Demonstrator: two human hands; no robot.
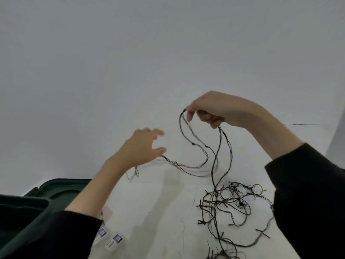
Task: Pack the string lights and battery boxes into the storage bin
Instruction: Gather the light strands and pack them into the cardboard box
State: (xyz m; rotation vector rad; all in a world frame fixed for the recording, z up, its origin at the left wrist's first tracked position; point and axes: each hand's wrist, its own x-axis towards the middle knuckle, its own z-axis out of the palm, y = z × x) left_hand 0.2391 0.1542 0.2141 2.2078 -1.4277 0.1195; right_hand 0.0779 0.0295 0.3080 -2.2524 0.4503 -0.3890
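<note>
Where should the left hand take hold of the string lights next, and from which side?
Probably the sagging run of the string lights below the right hand, where several strands lie bunched together. Come from the left: the open left hand is beside it, and the loose tangle looks snag-prone.

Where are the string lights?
Head view, lower right: the string lights lie piled on the white surface beside the right sleeve, strands rising to the right hand.

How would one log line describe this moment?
right hand: pinches string lights | left hand: open, at strands | tangle: on table | storage bin: by left arm
</note>
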